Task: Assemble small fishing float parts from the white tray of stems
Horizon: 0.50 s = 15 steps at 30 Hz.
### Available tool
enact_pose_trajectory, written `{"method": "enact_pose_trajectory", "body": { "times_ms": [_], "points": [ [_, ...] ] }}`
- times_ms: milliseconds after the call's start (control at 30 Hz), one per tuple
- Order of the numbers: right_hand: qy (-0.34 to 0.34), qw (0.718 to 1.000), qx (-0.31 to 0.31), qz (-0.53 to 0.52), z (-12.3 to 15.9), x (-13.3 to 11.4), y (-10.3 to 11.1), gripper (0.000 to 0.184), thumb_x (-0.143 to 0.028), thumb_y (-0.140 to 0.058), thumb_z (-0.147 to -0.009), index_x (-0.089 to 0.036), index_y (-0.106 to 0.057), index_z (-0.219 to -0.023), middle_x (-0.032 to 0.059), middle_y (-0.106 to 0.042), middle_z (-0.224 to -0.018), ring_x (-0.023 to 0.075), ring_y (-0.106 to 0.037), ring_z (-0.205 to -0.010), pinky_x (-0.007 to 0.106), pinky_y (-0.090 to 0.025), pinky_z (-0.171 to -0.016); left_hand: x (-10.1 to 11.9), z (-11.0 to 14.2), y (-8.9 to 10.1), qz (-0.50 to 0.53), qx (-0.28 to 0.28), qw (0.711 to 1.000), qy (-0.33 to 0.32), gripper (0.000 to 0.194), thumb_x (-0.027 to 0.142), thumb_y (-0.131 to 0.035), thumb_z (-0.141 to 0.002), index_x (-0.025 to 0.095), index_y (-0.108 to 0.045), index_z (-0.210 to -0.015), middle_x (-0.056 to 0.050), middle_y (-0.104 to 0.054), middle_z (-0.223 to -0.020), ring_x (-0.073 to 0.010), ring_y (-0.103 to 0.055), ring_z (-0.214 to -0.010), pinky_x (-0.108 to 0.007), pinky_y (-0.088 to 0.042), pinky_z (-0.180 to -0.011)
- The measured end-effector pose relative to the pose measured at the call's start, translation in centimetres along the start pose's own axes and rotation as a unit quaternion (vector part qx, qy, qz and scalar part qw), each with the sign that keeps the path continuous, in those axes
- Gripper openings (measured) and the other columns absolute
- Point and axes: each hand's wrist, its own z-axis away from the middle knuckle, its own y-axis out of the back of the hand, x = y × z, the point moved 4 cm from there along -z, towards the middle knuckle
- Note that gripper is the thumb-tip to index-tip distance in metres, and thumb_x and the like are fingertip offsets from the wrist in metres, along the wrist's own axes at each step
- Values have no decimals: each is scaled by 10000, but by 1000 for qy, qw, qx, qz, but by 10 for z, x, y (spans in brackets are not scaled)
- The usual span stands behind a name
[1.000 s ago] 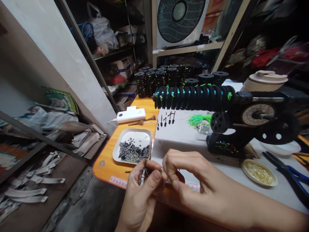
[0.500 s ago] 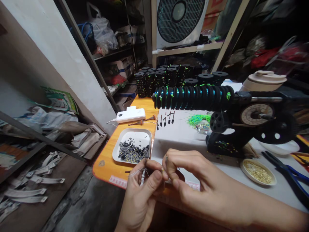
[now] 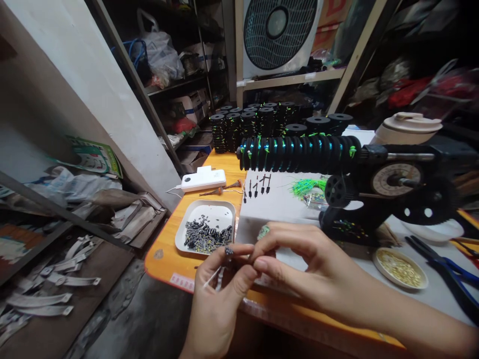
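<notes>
White strand (image 3: pixel 210 278) crosses the hollow of the left hand (image 3: pixel 219 309), beside a pale stub (image 3: pixel 219 277). The left fingers are curled around them, thumb and forefinger drawn together. The right hand (image 3: pixel 305 257) is closed in a pinch whose tips meet the left ones; what, if anything, lies between the tips is too small and dark to tell. A dark wrap (image 3: pixel 228 251) sits on the left forefinger, a green wrap (image 3: pixel 264 231) on a finger of the right.

The piece seems only partway done: both hands are on it, above the near edge of the worktop (image 3: pixel 168 252).

Just past the left hand, a tray (image 3: pixel 222 212) holds many loose black parts (image 3: pixel 205 234), which look unused. To the right, gold bits (image 3: pixel 398 267) lie in a dish (image 3: pixel 409 285), likewise loose, near a blue-and-black tool (image 3: pixel 454 291).

Farther on, a few dark pieces (image 3: pixel 256 187) lie in a row on a white sheet (image 3: pixel 269 199); whether finished or waiting, one cannot tell. Green strands (image 3: pixel 309 186) lie bunched near the machine (image 3: pixel 339 192). Its row of spools (image 3: pixel 299 154) already carries blue and green, as do stacks (image 3: pixel 239 132) behind with green tufts, so those look done. A fan (image 3: pixel 277 22) stands beyond.
</notes>
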Motion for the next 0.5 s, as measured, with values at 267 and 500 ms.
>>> {"method": "enact_pose_trajectory", "body": {
  "times_ms": [267,500],
  "points": [
    [95,990,0,102,0,-6,1,120,-109,-562,-943,-157,-658,-889,29,-624,-812,125,-579,-744,217,-468,-671,13,0,-12,37,-79,994,-71,206,335,-801,-809,210,-692,-687,21,-622,-707,-83,-554,-621,-167,-446,-626],
    [380,824,45,418,8,-19,11,250,-136,-489,-1017,-191,-679,-865,30,-725,-849,195,-673,-1031,354,-539,-965,7,-5,12,-74,-90,993,8,273,393,-814,-786,173,-663,-730,43,-525,-533,-65,-444,-497,-158,-358,-523]
  ]
}}
